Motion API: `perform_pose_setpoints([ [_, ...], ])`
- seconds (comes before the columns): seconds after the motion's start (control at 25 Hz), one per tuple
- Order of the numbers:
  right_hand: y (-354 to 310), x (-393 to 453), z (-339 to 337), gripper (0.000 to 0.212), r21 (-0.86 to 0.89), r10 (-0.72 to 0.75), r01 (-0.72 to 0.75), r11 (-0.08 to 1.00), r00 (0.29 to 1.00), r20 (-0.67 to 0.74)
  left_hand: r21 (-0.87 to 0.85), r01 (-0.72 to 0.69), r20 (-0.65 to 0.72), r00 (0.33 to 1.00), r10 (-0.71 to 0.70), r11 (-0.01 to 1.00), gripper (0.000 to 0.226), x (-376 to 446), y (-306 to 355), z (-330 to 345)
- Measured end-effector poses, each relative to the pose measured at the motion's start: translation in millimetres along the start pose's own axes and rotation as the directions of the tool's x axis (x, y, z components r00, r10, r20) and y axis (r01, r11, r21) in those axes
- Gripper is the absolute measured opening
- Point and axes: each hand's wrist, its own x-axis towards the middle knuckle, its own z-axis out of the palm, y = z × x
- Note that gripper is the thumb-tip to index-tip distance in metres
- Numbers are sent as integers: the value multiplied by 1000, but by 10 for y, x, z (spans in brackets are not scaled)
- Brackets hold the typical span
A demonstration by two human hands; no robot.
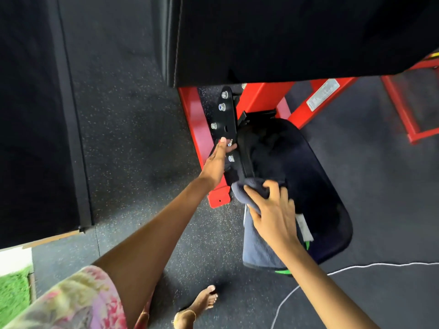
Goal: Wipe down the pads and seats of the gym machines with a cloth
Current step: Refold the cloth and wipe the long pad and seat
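Two hands at work — your right hand point(273, 214) has its fingers bunched around the grey-blue cloth point(256, 243), pressed on the black seat pad point(316, 181). Your left hand point(217, 160) — fingers straight, together — rests on the black bolted plate point(226, 119) of the red frame point(194, 119).

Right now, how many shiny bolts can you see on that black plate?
5 in a rough column on the black plate: top, second, third, fourth beside the left hand, lowest. The hand may hide more.

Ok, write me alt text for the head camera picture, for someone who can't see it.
A person's right hand grips a dark blue cloth against a black seat pad on a red gym machine frame, while the left hand, fingers straight, rests on a black bolted bracket beside the pad.
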Motion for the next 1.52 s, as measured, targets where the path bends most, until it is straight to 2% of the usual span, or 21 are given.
perform_pose_setpoints([
  [0.2, -73, 575, 95, 39, -1, -28, 28, 1000, 997, 69, -120, 5, -80, 997, -14, 993, 57, 46, 61, 20],
  [0.28, -97, 875, 132, 33, 7, -27, 27, 1000, 995, 92, -154, -4, -178, 984, -24, 988, 56, 123, 11, 56],
  [0.4, -37, 1048, 172, 41, 85, -28, 19, 996, 994, 106, -202, -21, -356, 933, -53, 979, 65, 150, -79, 163],
  [0.48, 36, 855, 160, 44, 119, -68, 65, 991, 997, 22, -261, -13, -354, 932, -83, 965, 64, 139, -105, 254],
  [0.6, 295, 656, 180, 42, 157, -227, 227, 961, 974, -16, -284, -5, -311, 946, -87, 959, 55, 164, -21, 379],
  [0.64, 368, 802, 179, 41, 181, -229, 226, 957, 973, -3, -275, -11, -323, 943, -81, 961, 55, 202, 21, 416],
  [0.76, 346, 1404, 168, 39, 235, -66, 45, 971, 995, 80, -337, -36, -408, 906, -112, 941, 53, 335, 88, 453],
  [0.92, 555, 1598, 272, 37, 245, -136, 124, 961, 990, 31, -352, -65, -502, 855, -129, 934, 55, 488, 87, 482],
  [0.96, 709, 1658, 299, 36, 256, -92, 83, 963, 996, 23, -345, -69, -501, 857, -122, 936, 57, 504, 109, 540],
  [1.08, 868, 1798, 343, 32, 270, 239, -242, 932, 970, 45, -221, -19, -505, 858, -98, 975, 66, 530, 172, 741],
  [1.12, 787, 1772, 328, 31, 262, 262, -265, 928, 964, 46, -139, -4, -531, 844, -71, 990, 64, 549, 182, 784],
  [1.16, 676, 1701, 326, 32, 280, 197, -196, 940, 980, 27, -12, 36, -560, 828, -37, 999, 59, 559, 193, 810],
  [1.24, 600, 1515, 354, 36, 298, -104, 111, 948, 994, -40, 248, 118, -578, 815, 49, 961, 50, 556, 179, 858],
  [1.28, 731, 1536, 376, 39, 285, -212, 221, 933, 975, -63, 313, 120, -576, 812, 88, 942, 48, 554, 170, 878],
  [1.32, 924, 1643, 383, 41, 281, -231, 243, 928, 970, -76, 306, 105, -590, 801, 102, 946, 47, 552, 179, 906],
  [1.36, 1102, 1762, 393, 40, 292, -152, 163, 943, 987, -61, 272, 90, -610, 786, 100, 958, 48, 550, 198, 935],
  [1.4, 1250, 1855, 407, 38, 315, -5, 13, 949, 1000, -25, 259, 82, -628, 772, 103, 962, 49, 558, 203, 963],
  [1.44, 1341, 1910, 423, 36, 332, 176, -179, 926, 984, 40, 259, 83, -640, 761, 107, 962, 49, 547, 210, 980],
  [1.48, 1332, 1901, 440, 35, 315, 336, -346, 884, 938, 86, 244, 94, -653, 751, 92, 965, 50, 546, 222, 995],
  [1.52, 1218, 1841, 413, 34, 295, 416, -424, 856, 905, 94, 227, 106, -664, 744, 74, 968, 51, 535, 224, 990],
])
